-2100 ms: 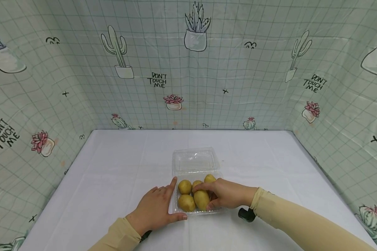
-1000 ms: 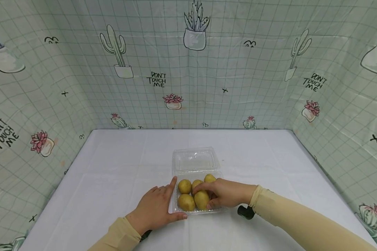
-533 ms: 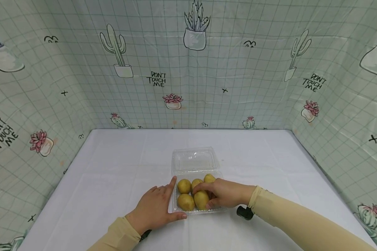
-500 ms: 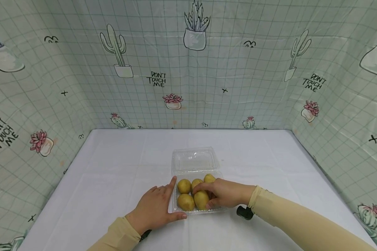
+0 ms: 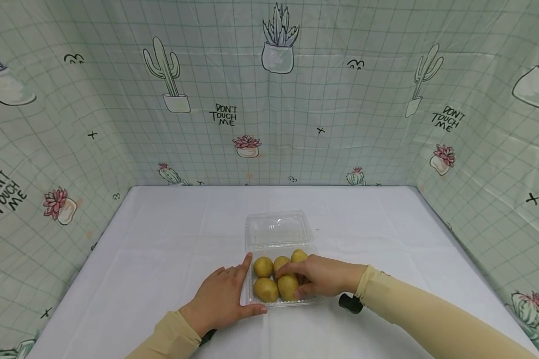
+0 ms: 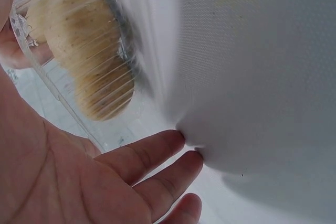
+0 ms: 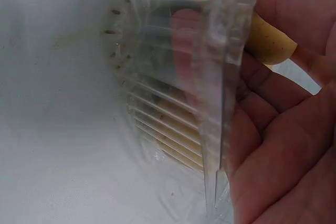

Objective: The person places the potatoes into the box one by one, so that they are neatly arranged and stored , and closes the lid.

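Observation:
A clear plastic clamshell container [image 5: 278, 229] lies with its lid folded back, holding several yellow potatoes [image 5: 265, 289]. My right hand [image 5: 323, 275] reaches in from the right and grips the front middle potato [image 5: 288, 287] between thumb and fingers. Through the ribbed wall in the right wrist view, one fingertip [image 7: 185, 27] shows down inside the container. Along the left side rests my left hand [image 5: 220, 299], index finger and thumb spread straight against the container's edge. The left wrist view has its other fingers [image 6: 170, 179] extended onto the cloth, beside potatoes [image 6: 84, 30] seen through the plastic.
A white cloth covers the table [image 5: 184, 229]. Behind and at both sides stands a grid-patterned curtain [image 5: 296, 114] printed with cacti. A black wrist device [image 5: 351, 303] sits under the right wrist.

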`<state>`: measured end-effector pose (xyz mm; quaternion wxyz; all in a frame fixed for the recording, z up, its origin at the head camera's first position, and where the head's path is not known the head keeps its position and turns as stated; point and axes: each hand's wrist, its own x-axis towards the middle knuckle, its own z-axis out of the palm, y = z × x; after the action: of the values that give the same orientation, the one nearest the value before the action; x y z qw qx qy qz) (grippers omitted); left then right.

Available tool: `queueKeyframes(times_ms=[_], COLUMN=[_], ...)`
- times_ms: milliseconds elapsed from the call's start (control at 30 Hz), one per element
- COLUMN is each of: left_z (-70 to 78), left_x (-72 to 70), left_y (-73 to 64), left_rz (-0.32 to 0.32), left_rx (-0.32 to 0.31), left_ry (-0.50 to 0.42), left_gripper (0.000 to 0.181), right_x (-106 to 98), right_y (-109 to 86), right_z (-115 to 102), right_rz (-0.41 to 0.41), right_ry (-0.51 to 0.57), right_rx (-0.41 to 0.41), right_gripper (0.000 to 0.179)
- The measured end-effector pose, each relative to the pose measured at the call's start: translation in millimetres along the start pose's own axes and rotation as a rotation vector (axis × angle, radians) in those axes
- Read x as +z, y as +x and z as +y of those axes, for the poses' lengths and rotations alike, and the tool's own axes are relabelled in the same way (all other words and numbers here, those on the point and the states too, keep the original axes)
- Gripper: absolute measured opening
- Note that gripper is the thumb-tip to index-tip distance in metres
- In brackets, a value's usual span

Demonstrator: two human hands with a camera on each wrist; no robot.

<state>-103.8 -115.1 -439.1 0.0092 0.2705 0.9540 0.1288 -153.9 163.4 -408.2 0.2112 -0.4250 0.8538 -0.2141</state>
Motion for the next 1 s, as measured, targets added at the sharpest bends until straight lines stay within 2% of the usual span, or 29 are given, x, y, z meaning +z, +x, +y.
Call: queueKeyframes(times_ms=[633, 1000], left_z=[-0.4, -0.4], left_x=[0.8, 0.3], left_y=[-0.3, 0.1], left_rz=[0.011, 0.009], left_rx=[0.009, 0.012], left_ry=[0.011, 0.014], left_gripper=[0.113, 0.112], right_x=[1.2, -1.8], right_y=[0.1, -0.7], right_z=[1.8, -0.3], right_rz=[0.004, 0.014], right_ry=[0.006, -0.048], right_rx=[-0.019, -0.016], right_gripper=[0.049, 0.053])
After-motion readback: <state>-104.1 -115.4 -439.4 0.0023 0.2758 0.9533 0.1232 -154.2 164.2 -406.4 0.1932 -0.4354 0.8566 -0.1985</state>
